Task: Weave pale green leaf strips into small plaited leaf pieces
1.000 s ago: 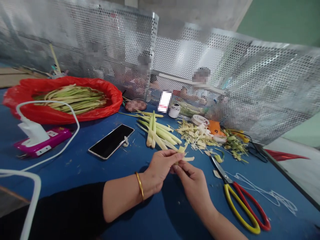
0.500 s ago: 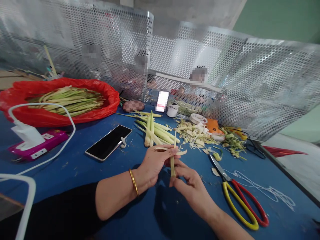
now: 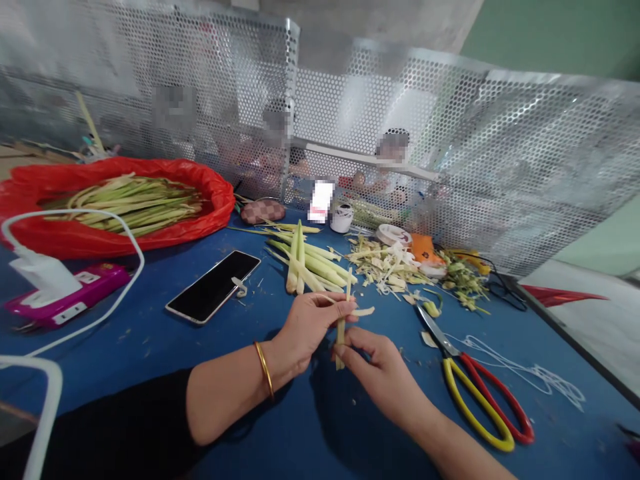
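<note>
So the right hand [image 3: 380, 367] has slid up the long strip [image 3: 341, 330] since half a second ago: the lower end was at the fingertips, now a bit pokes out below them. The left hand [image 3: 310, 330] looks about where it was.

Left thumb and finger are pinching the spot where the long strip meets the short strip [image 3: 365, 311]; right thumb and index are pinching the long one lower down. Neither hand has let go.

The long strip is held between the hands, just over the table [image 3: 270, 433]. Its long axis runs away from the person, narrow far end leaning slightly right, lower end back toward them. The short one crosses it, tip pointing right.

How far along? Early-ish, I'd say: the strips are crossed, but loose ends stick out everywhere. Beyond the fingers, a bunch of stalks [image 3: 323, 265] looks unworked, with scraps [image 3: 380, 267] heaped beside it. Scissors [image 3: 450, 352] lie unheld at right, and the red bag [image 3: 100, 248] at far left is loaded with greens [image 3: 135, 203].
</note>
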{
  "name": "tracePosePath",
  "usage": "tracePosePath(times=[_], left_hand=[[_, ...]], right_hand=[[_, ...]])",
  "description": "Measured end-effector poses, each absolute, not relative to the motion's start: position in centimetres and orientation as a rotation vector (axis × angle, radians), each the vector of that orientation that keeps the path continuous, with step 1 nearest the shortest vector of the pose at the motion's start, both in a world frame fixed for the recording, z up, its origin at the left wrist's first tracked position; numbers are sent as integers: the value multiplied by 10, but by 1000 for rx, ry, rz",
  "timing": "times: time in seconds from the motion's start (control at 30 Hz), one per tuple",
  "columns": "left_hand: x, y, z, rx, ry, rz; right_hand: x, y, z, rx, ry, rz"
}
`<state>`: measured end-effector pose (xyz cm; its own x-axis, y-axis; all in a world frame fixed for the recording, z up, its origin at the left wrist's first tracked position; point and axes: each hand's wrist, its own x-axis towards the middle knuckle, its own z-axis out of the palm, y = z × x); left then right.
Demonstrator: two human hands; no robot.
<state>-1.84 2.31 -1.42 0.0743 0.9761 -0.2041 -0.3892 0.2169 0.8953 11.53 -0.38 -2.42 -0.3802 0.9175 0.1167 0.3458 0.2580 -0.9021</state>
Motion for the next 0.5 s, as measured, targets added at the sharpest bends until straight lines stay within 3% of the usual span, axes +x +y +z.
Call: tracePosePath(times=[0.17, 0.5], left_hand=[[-21, 25, -17, 910, 973, 1137], [-21, 23, -13, 1032, 943, 1003]], right_hand=[[122, 4, -23, -1254, -1503, 1050], [123, 4, -18, -1248, -1478, 1025]])
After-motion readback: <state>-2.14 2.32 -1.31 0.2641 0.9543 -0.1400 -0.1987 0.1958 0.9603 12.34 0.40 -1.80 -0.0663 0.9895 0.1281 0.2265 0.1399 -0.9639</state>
